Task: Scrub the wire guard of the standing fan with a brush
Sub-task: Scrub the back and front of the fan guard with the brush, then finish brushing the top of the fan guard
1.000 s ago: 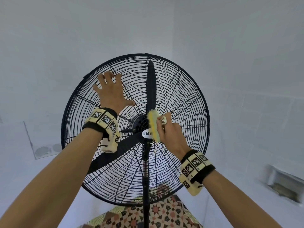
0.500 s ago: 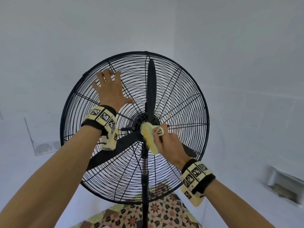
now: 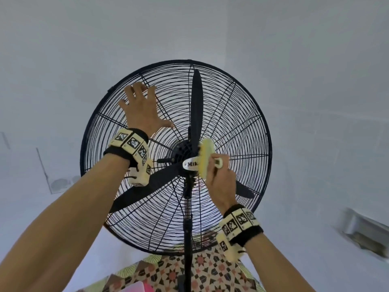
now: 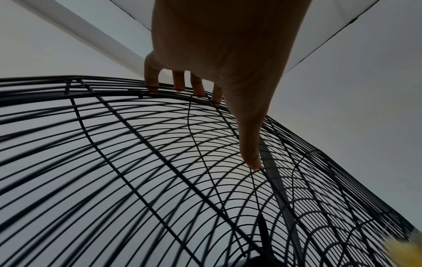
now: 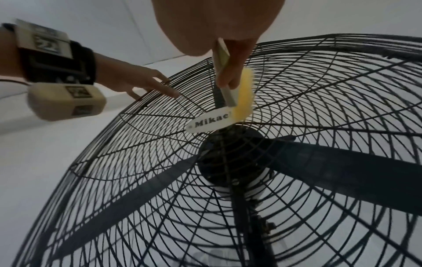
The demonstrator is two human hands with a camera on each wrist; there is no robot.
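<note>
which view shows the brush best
The right wrist view: the brush fills the middle, its yellow bristles beside the badge, held by the right hand. The head view shows it smaller; the left wrist view catches only a yellow blur at its corner.

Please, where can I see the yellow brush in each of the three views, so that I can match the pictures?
Head: the brush is at centre, just right of the hub, held by the right hand.
Left wrist: only a yellow blur at the bottom right corner, probably the brush.
Right wrist: upper centre, below the hand, bristles on the guard.
Shared landmark: the white badge beside the bristles; the left wrist view does not show it.
</note>
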